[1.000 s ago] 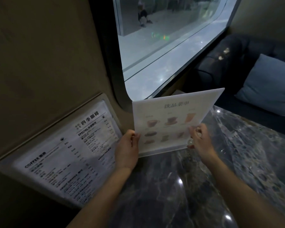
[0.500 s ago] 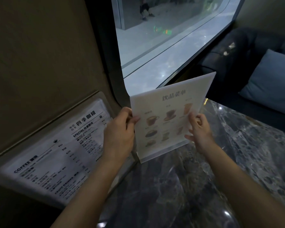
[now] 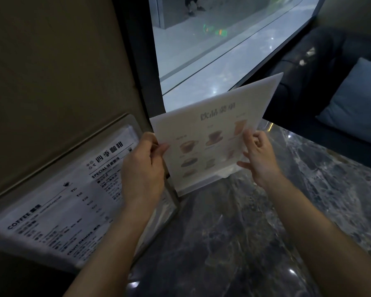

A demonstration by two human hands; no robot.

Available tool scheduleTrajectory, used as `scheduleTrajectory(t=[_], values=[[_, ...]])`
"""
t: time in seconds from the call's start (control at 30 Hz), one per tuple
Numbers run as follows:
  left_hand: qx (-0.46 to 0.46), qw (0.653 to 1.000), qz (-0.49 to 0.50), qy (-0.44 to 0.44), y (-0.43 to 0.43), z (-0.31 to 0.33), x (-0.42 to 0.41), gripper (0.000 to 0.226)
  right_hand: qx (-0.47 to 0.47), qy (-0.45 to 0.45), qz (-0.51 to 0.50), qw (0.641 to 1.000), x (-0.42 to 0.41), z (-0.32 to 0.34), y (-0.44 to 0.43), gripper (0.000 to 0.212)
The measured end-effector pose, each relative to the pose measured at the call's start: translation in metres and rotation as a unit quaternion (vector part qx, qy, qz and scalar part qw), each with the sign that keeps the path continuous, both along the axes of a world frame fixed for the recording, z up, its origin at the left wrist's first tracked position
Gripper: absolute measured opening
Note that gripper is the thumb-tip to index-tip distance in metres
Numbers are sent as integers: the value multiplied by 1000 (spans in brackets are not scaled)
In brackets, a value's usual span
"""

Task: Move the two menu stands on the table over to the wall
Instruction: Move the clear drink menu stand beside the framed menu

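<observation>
A clear stand holding a white drinks menu (image 3: 212,133) with pictures of cups stands upright on the dark marble table (image 3: 244,243), at the table's far edge below the window. My left hand (image 3: 144,168) grips its left edge, thumb on the front. My right hand (image 3: 257,155) holds its right edge with the fingertips, the other fingers spread. A second stand with a black-and-white coffee menu (image 3: 58,202) leans against the beige wall (image 3: 51,71) at the left, partly hidden by my left forearm.
A large window (image 3: 219,43) with a dark frame rises behind the drinks menu. A dark sofa (image 3: 321,67) with a blue cushion (image 3: 356,99) sits beyond the table at the right. Someone's legs show through the glass at the top.
The drinks menu has shifted left, closer to the window frame and the coffee menu. My left hand slid up onto its left edge; my right hand's fingers have loosened and spread.
</observation>
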State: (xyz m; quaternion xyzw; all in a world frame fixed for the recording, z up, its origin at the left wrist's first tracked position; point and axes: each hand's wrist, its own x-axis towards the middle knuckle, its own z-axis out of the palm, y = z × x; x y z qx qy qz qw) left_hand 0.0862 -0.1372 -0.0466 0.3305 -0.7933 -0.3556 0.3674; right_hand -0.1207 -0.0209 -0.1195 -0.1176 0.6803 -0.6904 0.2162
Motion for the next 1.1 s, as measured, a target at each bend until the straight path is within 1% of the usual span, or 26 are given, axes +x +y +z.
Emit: scheduleTrajectory(t=[0.13,0.27,0.4,0.5,0.57,0.67,0.77,0.87,1.0,1.1], values=[[6,1000,-17,-22,1,-2,2,15,-4,-28,37,999,-7,1,-15,28],[-1,999,-11,-47,5,0,6,17,4,-21,75,997,-14,3,-31,25],[-41,998,-10,-45,7,8,9,12,6,-20,108,994,-15,2,-43,28],[-110,993,-2,-40,6,13,8,12,7,-28,122,992,-16,4,-49,29],[-133,990,4,-37,6,14,7,12,11,-32,128,991,-18,4,-51,30],[-135,990,9,-38,5,13,6,10,4,-28,139,990,-21,3,-54,29],[-115,993,16,-29,1,11,5,9,-2,-26,143,989,-24,-1,-58,28],[-93,995,10,-24,-3,12,3,7,0,-28,151,988,-25,-4,-63,38],[-117,993,17,-29,-2,11,3,8,15,-32,167,985,-27,-5,-66,46],[-118,992,28,-37,2,10,3,10,27,-30,173,984,-30,-5,-65,45]])
